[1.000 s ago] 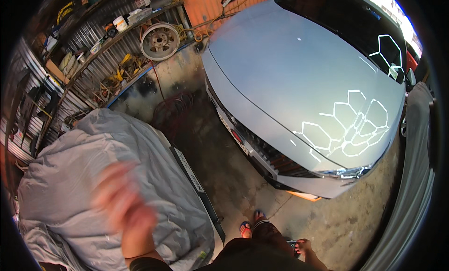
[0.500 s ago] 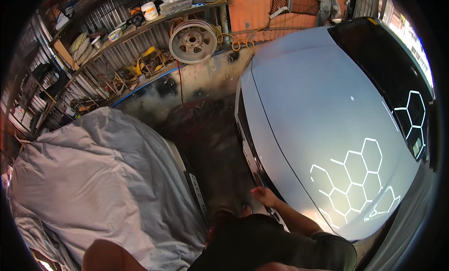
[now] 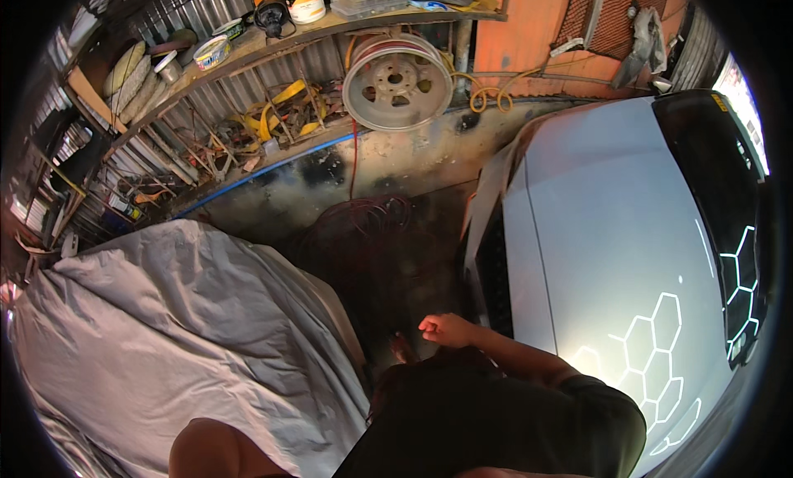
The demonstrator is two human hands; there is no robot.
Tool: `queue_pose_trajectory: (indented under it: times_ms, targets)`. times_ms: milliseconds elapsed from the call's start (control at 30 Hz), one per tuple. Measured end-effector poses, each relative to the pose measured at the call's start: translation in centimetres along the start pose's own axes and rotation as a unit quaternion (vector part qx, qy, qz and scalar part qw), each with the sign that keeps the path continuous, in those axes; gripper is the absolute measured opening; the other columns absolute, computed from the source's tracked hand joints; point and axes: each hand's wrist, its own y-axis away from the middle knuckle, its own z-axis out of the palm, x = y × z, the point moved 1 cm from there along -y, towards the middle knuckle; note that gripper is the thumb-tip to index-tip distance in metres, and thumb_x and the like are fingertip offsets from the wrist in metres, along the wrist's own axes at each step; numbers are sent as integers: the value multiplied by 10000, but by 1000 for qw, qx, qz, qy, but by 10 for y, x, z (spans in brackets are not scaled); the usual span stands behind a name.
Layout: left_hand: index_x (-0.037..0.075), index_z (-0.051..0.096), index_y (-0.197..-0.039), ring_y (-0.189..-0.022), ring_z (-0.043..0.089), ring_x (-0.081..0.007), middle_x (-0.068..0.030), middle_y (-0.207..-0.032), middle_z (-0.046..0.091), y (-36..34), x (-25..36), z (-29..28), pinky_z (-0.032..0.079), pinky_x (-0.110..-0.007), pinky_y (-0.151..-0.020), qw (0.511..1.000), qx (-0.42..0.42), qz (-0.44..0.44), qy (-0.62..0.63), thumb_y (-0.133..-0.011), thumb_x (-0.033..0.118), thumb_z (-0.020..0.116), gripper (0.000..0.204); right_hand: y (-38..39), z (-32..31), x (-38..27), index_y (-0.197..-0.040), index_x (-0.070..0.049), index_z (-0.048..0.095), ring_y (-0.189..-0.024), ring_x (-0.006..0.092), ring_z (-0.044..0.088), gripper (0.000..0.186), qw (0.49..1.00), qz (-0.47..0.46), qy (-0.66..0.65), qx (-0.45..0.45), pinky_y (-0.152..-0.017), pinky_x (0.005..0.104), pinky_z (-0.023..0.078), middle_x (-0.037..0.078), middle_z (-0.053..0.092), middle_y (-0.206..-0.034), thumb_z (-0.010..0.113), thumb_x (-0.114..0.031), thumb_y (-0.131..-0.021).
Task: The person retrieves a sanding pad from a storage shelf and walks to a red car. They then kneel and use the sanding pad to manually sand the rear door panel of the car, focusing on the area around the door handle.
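Note:
My right hand (image 3: pixel 446 329) hangs over the dark floor with its fingers curled in a loose fist, and I see nothing in it. It is nearest to the front end of a silver-grey car (image 3: pixel 611 205), a short way off the bumper and not visibly touching it. The right forearm passes in front of the near part of the hood. My left hand is out of view; only a bare, rounded part of my left arm shows at the lower edge. A bare foot (image 3: pixel 402 348) shows below my dark shirt.
A grey fabric cover (image 3: pixel 190 329) drapes over a large form at left. Along the corrugated wall, a shelf (image 3: pixel 273 53) bears tubs, ear muffs and a clear plastic case. Below it hang a wheel rim (image 3: pixel 396 82) and yellow straps. A coiled red hose (image 3: pixel 372 214) lies on the floor.
The view has shifted, so the shelf, wheel rim and car sit further right and lower. My right hand has swung forward, away from the bumper's edge, still curled.

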Motion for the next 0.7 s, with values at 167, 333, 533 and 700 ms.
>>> queue_pose_trajectory:
  times_ms: [167,333,533,700]
  targets:
    - [77,553,-1276,-1201,528,-348,-145,-1339,553,49,-91,45,394,-563,-964,999,16,-18,41,-1010,483,547,485,-32,-102,-16,-1212,-64,682,-927,220,727,275,990,26,-100,92,-811,354,567,111,749,-1032,681,-190,-968]
    - [88,550,-1288,-1206,530,-349,-141,-1349,545,68,-154,84,394,-564,-971,999,-29,-22,29,-1010,493,547,492,-97,-286,-100,-1068,-15,734,-902,159,722,129,884,-170,-61,430,-782,313,563,83,750,-947,693,-106,-986]
    - [100,547,-1302,-1213,531,-351,-136,-1361,535,83,-229,157,395,-566,-979,996,-71,-41,30,-1009,505,547,500,-87,-462,-212,-1130,-15,597,-833,284,666,150,553,-522,106,641,-764,421,544,167,696,-956,614,-102,-1009]
    - [110,544,-1314,-1218,533,-353,-132,-1371,526,80,-285,215,395,-567,-986,992,-101,-66,22,-1008,514,547,507,-99,-517,-295,-1089,-39,610,-766,298,649,217,453,-652,191,577,-706,434,536,143,672,-915,608,-241,-1010]
